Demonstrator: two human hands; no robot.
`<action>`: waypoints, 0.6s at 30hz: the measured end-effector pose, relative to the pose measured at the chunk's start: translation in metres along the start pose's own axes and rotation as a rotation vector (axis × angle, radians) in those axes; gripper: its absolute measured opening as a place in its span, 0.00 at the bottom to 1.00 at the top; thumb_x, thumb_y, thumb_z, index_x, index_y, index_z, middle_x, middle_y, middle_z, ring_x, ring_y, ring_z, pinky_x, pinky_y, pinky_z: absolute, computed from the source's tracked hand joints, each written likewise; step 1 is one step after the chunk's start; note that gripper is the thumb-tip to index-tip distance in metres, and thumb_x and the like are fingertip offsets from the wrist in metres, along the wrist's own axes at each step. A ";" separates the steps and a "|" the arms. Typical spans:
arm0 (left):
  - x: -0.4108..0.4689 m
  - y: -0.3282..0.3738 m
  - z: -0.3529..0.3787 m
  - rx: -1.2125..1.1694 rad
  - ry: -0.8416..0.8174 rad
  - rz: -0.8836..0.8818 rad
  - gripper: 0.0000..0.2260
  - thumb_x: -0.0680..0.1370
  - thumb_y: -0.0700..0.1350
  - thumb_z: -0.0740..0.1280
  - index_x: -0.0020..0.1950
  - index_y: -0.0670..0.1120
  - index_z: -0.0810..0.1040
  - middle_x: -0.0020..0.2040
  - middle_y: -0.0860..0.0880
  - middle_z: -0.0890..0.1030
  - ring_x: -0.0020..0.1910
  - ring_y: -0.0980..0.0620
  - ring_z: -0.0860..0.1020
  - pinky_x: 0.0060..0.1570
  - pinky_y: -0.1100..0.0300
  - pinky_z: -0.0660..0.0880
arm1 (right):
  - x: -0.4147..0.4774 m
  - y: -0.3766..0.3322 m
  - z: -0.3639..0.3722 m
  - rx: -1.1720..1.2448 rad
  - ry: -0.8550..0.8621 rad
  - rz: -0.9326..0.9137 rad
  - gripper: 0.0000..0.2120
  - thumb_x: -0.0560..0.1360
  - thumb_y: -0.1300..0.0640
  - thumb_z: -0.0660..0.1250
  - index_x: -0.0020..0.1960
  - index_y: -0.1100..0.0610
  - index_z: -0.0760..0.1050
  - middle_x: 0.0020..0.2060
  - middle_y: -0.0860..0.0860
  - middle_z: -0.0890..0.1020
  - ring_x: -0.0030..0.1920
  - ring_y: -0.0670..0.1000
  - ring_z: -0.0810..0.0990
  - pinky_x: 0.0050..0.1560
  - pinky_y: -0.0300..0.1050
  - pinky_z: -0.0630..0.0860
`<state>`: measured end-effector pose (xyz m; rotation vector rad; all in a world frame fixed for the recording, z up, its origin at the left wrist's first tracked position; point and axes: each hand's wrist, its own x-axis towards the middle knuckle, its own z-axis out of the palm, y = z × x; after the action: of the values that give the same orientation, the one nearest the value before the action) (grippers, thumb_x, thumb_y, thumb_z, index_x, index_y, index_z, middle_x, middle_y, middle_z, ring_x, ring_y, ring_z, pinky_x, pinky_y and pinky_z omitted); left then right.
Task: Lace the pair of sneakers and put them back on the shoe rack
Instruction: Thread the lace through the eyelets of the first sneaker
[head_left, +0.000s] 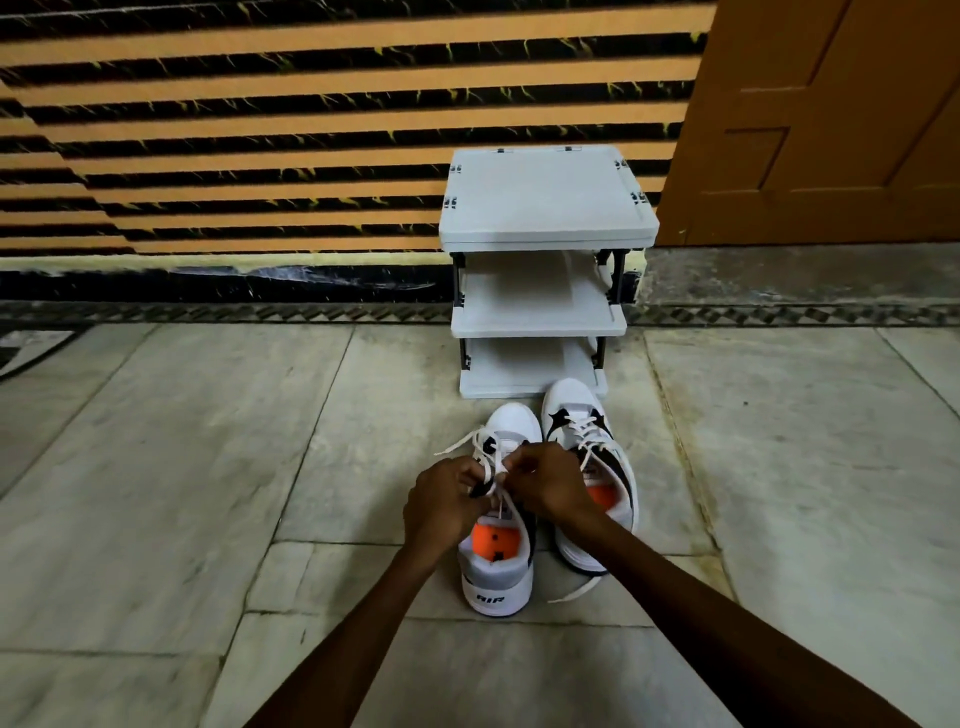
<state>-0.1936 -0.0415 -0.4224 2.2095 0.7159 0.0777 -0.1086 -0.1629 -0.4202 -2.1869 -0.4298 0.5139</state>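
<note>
I see left sneaker (498, 530) on floor (208, 467), beside right sneaker (589, 467) | both before shoe rack (545, 208) | my left hand (447, 506), right hand (545, 480): each grip pinching lace (496, 467) over left sneaker's tongue

Striped wall (260, 130), wooden door (831, 119), stone floor (208, 467).

"AIR" on left sneaker's heel (497, 597), slightly blurred

A home entryway: marble floor (208, 467), wooden door (831, 130), small shoe rack (545, 208) against the striped wall (260, 130).
</note>
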 end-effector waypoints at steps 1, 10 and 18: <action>0.000 -0.001 -0.002 -0.017 -0.006 0.001 0.08 0.66 0.46 0.77 0.41 0.54 0.82 0.44 0.52 0.85 0.47 0.51 0.83 0.49 0.52 0.79 | 0.000 -0.003 -0.001 0.035 -0.015 0.035 0.09 0.68 0.61 0.74 0.33 0.50 0.77 0.30 0.50 0.80 0.31 0.46 0.78 0.38 0.42 0.78; 0.000 -0.001 0.000 -0.041 -0.005 -0.043 0.11 0.63 0.52 0.78 0.43 0.53 0.83 0.43 0.54 0.85 0.45 0.54 0.83 0.48 0.54 0.79 | 0.022 -0.024 -0.031 0.731 0.091 0.269 0.09 0.77 0.68 0.65 0.38 0.65 0.76 0.32 0.59 0.78 0.32 0.55 0.78 0.28 0.41 0.77; 0.000 -0.002 0.003 -0.042 0.004 -0.068 0.11 0.65 0.52 0.77 0.45 0.52 0.83 0.44 0.54 0.84 0.47 0.53 0.81 0.48 0.55 0.78 | 0.010 -0.003 -0.022 -0.212 -0.133 0.151 0.06 0.69 0.63 0.68 0.41 0.67 0.79 0.38 0.62 0.84 0.36 0.56 0.84 0.38 0.46 0.82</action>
<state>-0.1937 -0.0430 -0.4261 2.1439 0.7840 0.0623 -0.0896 -0.1714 -0.4073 -2.4104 -0.4074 0.7285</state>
